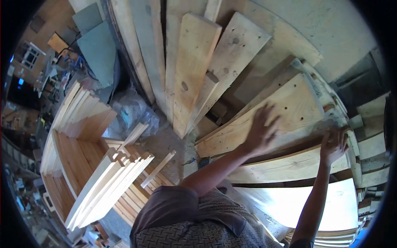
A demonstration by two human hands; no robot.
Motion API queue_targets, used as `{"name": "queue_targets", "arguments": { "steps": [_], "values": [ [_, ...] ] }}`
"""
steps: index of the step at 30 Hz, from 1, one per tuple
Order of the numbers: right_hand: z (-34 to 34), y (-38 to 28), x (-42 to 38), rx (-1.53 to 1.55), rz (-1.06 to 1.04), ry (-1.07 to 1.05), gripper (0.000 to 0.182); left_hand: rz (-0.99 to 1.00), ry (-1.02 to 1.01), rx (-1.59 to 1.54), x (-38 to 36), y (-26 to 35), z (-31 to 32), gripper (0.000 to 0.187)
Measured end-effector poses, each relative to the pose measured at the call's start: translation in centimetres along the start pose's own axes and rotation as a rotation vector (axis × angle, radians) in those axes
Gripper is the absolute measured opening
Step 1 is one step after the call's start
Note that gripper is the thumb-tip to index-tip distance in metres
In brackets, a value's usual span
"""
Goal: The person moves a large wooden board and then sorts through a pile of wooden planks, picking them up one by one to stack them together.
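Note:
My left hand point(262, 130) is held with fingers spread, slightly blurred, in front of a wide wooden board point(304, 99) dotted with several dark holes. Nothing shows in its palm. Farther right, my right hand point(334, 144) has its fingers curled over the upper end of a pale wooden board point(285, 167) that leans beside the first. A dark gap separates these two boards. Below them leans another board point(326, 202), brightly lit.
More planks point(194, 62) lean upright against the wall ahead. To the left stand stacks of cut wooden strips point(111, 186) and reddish boards point(82, 157). Crumpled clear plastic point(134, 113) lies on the floor near them. A cluttered workshop stretches along the far left.

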State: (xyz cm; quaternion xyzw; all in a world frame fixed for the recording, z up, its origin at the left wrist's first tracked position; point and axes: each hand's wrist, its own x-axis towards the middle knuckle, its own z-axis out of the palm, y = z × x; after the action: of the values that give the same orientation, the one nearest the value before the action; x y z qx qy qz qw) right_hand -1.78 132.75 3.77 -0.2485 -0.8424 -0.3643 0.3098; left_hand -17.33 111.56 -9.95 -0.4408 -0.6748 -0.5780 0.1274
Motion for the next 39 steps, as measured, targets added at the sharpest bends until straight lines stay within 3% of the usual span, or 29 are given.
{"name": "queue_targets", "arguments": {
  "steps": [2,5,8,12,15,17,20,27,34,37,39],
  "values": [
    [-0.1,-0.1,0.0,0.136,0.048,-0.059,0.015,-0.081,0.005,0.019,-4.2,-3.2,-0.4,0.043],
    [-0.1,-0.3,0.1,0.141,0.065,-0.022,0.013,-0.426,0.003,0.108,-9.6,-6.5,-0.6,0.052],
    [-0.1,-0.2,0.2,0.115,0.062,-0.018,0.014,-0.523,0.076,0.081,-12.3,-9.9,-1.0,0.057],
    [-0.3,-0.4,0.5,0.126,0.03,0.053,0.013,-0.426,0.083,0.156,-7.4,-12.8,-3.2,0.061],
    [-0.3,-0.2,0.4,0.094,0.043,0.013,0.013,-0.45,0.022,0.337,-1.8,-14.7,-4.7,0.066],
    [-0.3,-0.3,0.5,0.12,0.053,0.013,0.012,-0.352,0.018,0.529,0.9,-16.2,-5.4,0.071],
    [-0.3,-0.3,0.5,0.16,0.072,-0.002,0.012,-0.244,0.096,0.558,4.6,-16.4,-6.3,0.073],
    [-0.5,-0.4,0.7,0.184,0.1,-0.038,0.011,-0.181,0.172,0.49,8.9,-16.2,-5.9,0.099],
    [-0.1,-0.2,0.7,0.193,0.096,-0.018,0.012,-0.093,0.164,0.491,11.8,-17.5,-4.8,0.1],
    [0.1,-0.1,0.5,0.214,0.106,-0.031,0.014,-0.236,0.138,0.527,9.9,-18.2,-4.9,0.111],
    [0.0,-0.1,0.4,0.193,0.137,-0.095,0.015,-0.659,0.156,0.508,7.5,-17.8,-5.0,0.126]
  ]
}}
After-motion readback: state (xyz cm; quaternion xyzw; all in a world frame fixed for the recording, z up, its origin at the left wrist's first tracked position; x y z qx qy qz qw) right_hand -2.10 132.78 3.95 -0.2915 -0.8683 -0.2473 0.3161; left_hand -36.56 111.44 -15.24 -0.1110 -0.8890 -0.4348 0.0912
